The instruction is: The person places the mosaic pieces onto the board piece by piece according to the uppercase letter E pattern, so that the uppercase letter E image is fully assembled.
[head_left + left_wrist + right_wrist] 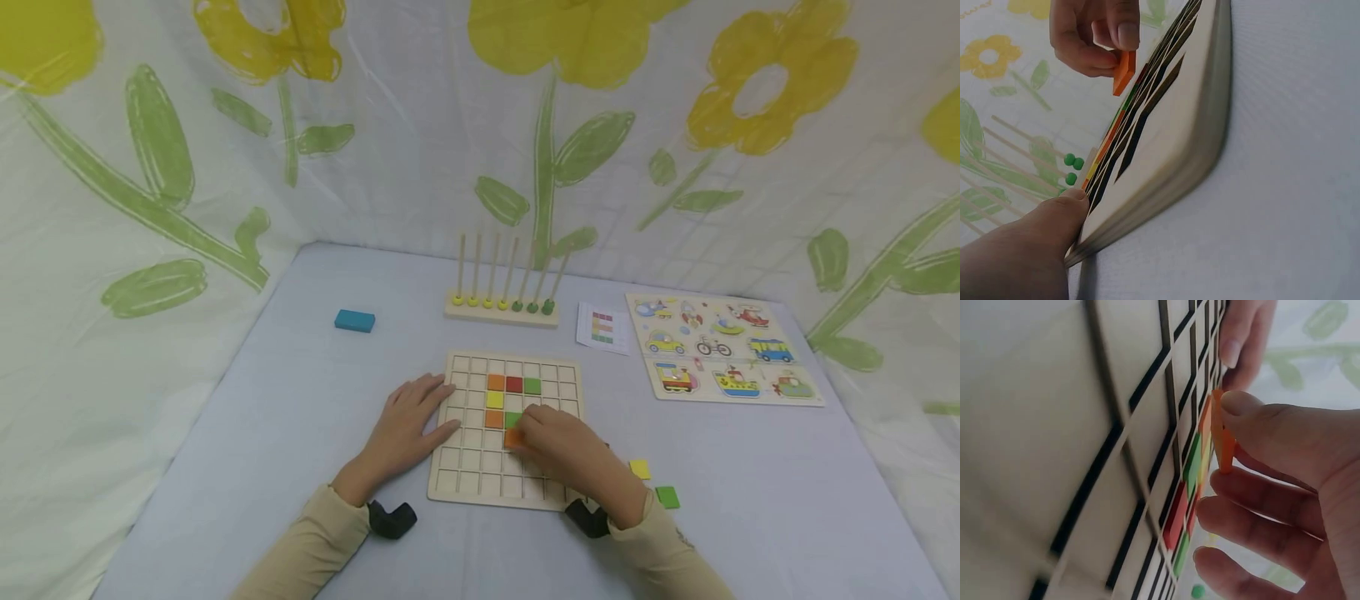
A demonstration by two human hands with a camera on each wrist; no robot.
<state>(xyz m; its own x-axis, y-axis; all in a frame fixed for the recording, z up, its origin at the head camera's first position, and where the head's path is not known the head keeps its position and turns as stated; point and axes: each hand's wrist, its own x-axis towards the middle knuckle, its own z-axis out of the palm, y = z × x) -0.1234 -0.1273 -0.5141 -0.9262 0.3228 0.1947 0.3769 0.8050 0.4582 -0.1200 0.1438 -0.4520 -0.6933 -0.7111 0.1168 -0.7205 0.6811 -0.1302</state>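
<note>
A wooden grid board [468, 483] lies in the middle of the table. In its cells sit several square tiles, among them a red tile [513, 384], a yellow tile [495, 400] and a green tile [532, 386]. My right hand [566, 450] pinches an orange tile [1124, 74] between thumb and fingers, tilted just over the board. Another red tile [1176, 515] shows in the right wrist view; from the head view my right hand hides it. My left hand [408, 423] rests on the board's left edge with its fingers extended.
Loose yellow [639, 469] and green [667, 497] tiles lie right of the board. Behind it stand a peg rack with beads [501, 313] and a pattern card [602, 328]. A picture puzzle [723, 350] lies at the right, a blue block [355, 321] at the left.
</note>
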